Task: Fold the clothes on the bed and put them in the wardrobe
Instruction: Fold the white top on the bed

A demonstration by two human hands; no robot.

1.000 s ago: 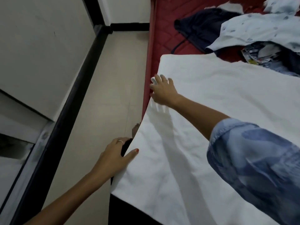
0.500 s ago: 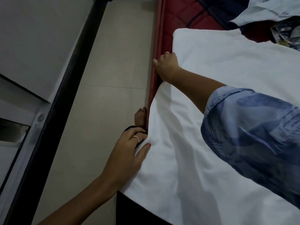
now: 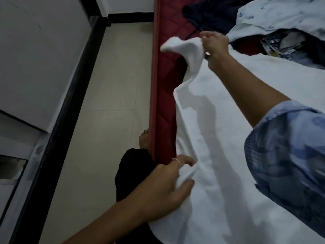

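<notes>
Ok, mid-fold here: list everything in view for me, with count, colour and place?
cloth: one, white, spread on bed, left edge lifted
bed: one, red quilted, right of floor
garment: one, pale blue printed, top right
garment, dark navy: one, top centre
crumpled clothes: patterned blue, count unclear, right edge
floor: pale tiles, left
left hand: grips cloth's near edge
right hand: grips far corner, raised
foot: bare, beside bed
</notes>
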